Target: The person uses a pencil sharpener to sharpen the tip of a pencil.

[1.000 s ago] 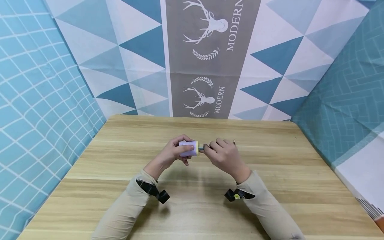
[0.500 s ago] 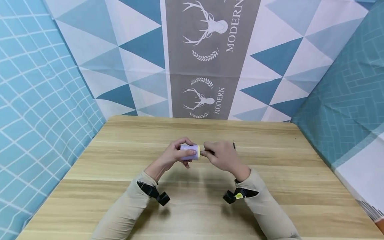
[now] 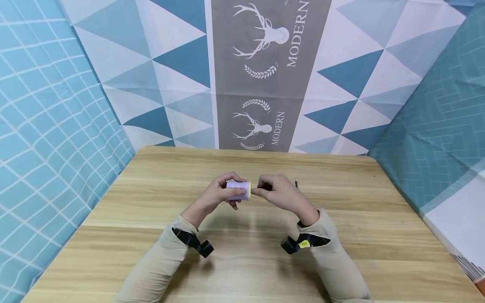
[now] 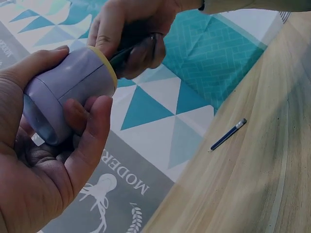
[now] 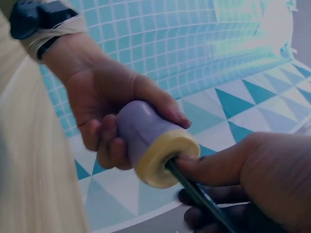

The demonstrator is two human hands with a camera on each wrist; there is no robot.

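My left hand (image 3: 212, 195) grips a lavender, barrel-shaped pencil sharpener (image 5: 143, 124) with a yellow end ring, held on its side above the table. In the right wrist view a dark green pencil (image 5: 200, 196) runs into the hole in that yellow end. My right hand (image 3: 284, 192) pinches the pencil close to the hole, the thumb right at the ring. Most of the pencil is hidden behind the right hand in the head view. The pencil's tip is out of sight inside the sharpener.
A second pencil, dark blue with a sharpened point (image 4: 227, 136), lies on the wooden table (image 3: 242, 261), just beyond my right hand. Patterned cloths hang behind the table and along both sides. Each wrist wears a black camera on a strap.
My right hand has turned at the wrist and its fingers have shifted on the pencil at the sharpener's mouth. The left hand and sharpener have stayed almost in place.
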